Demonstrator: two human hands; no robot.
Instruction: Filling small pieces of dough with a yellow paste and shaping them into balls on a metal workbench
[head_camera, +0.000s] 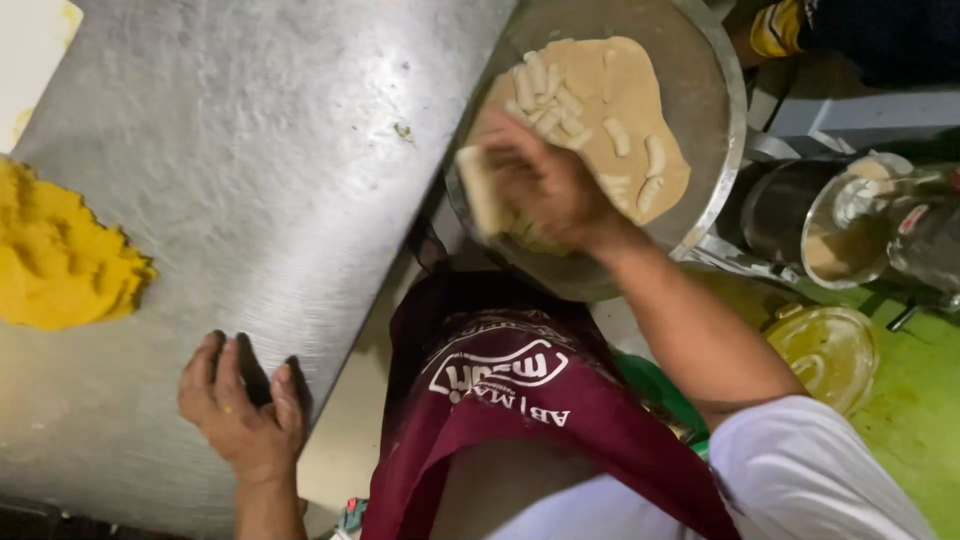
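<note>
While the dough mass (610, 120) lies in the large round metal pan (722, 120), spread as a tan slab with several short rolled pieces (560, 95) on top, the right hand (545, 185) works at its near edge. That hand closes around a pale flat scraper (482, 190), blade set against the dough at the pan's lower left. The step in hand appears to be cutting or lifting a portion from the slab. The next move likely calls for a firm wrist and a blade kept low against the pan floor, so the rolled pieces stay undisturbed. The left hand (243, 405) rests flat on the steel table (250, 150) near its edge, fingers spread, holding nothing. A yellow powdery heap (60, 255) sits well apart at the table's far left. Metal containers (850, 225) stand beside the pan on a green floor (920, 400).
</note>
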